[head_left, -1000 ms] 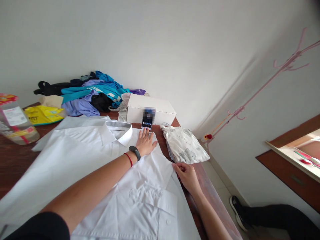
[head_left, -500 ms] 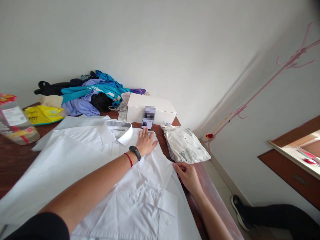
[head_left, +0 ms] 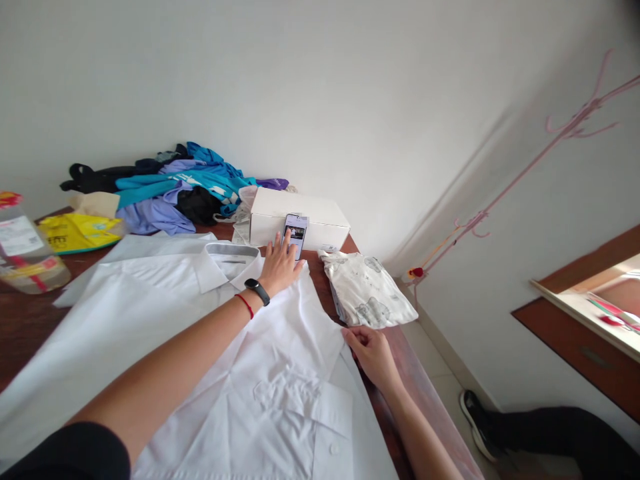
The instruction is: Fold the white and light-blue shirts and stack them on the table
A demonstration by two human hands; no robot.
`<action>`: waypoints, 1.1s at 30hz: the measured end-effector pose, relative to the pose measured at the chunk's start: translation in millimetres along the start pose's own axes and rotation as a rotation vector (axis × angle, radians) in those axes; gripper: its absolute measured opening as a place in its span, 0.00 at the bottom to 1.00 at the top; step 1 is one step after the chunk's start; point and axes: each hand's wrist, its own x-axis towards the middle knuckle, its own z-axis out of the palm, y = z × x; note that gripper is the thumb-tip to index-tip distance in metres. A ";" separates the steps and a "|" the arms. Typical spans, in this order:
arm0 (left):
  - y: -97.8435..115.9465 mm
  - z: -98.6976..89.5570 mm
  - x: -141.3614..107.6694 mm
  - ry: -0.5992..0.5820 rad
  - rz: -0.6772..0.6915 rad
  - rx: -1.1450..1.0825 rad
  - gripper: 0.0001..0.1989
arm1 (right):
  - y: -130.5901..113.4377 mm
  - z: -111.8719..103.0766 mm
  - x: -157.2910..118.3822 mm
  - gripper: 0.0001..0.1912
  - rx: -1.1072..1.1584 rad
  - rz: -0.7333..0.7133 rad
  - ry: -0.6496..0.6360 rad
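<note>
A white collared shirt (head_left: 145,300) lies spread over the table, a sleeve with a buttoned cuff folded across its front. My left hand (head_left: 281,268), wearing a black wristband and a red string bracelet, is open above the shirt's shoulder. Its raised fingers reach the screen of a phone (head_left: 300,232) that leans against a white box (head_left: 325,223); a fingertip seems to touch the screen. At the shirt's right edge, the thumb and fingers of my right hand (head_left: 369,352) pinch the white cloth.
Folded pale printed cloth (head_left: 367,287) lies at the table's right edge. Behind the shirt is a heap of blue, purple and black clothes (head_left: 175,187). A yellow packet (head_left: 80,230) and a plastic container (head_left: 25,250) stand left. A pink coat rack (head_left: 525,167) and someone's shoe (head_left: 475,420) are at right.
My left hand has lifted off the shirt's shoulder and moved forward and slightly left to the phone screen. My right hand stays at the shirt's edge.
</note>
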 end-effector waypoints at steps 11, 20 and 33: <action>-20.1 8.1 15.0 0.022 0.023 -0.043 0.13 | -0.7 1.0 -0.5 0.27 -0.005 -0.005 0.013; -17.6 5.4 8.4 0.075 0.059 -0.054 0.11 | -0.5 0.9 0.0 0.28 -0.005 -0.012 0.015; -13.1 0.1 2.4 -0.036 -0.036 -0.248 0.10 | 1.3 -0.1 1.1 0.27 -0.022 -0.007 0.002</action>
